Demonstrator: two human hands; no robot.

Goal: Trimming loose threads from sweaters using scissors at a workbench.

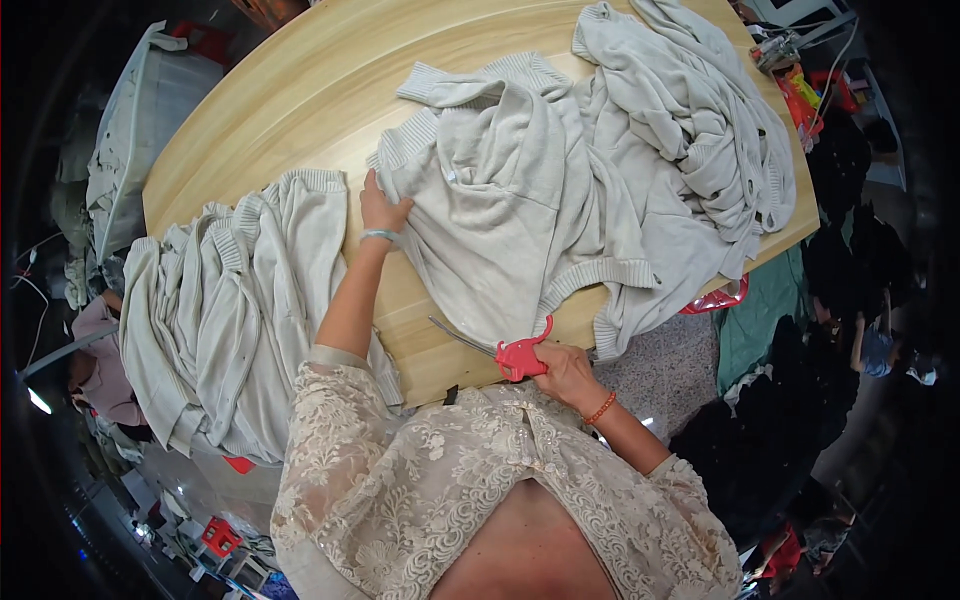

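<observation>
A cream knit sweater (480,235) with ribbed edges lies spread and rumpled on the wooden table in front of me. My left hand (381,212) is at its left side, by a ribbed cuff, with the thumb on the fabric and the fingers partly hidden at the edge. In my right hand (566,378) is a red air blow gun (520,358), held low by the table's near edge. Its thin metal nozzle points left, close to the sweater's lower part. The fingers are wrapped round the handle.
More cream knitwear (690,120) is heaped at the right, some with buttons. Several folded cream garments (220,310) hang over the table's left edge. A pale bin (165,110) stands beyond the table (270,115). Dark cloth (760,450) is piled at lower right. Another person (100,360) is at far left.
</observation>
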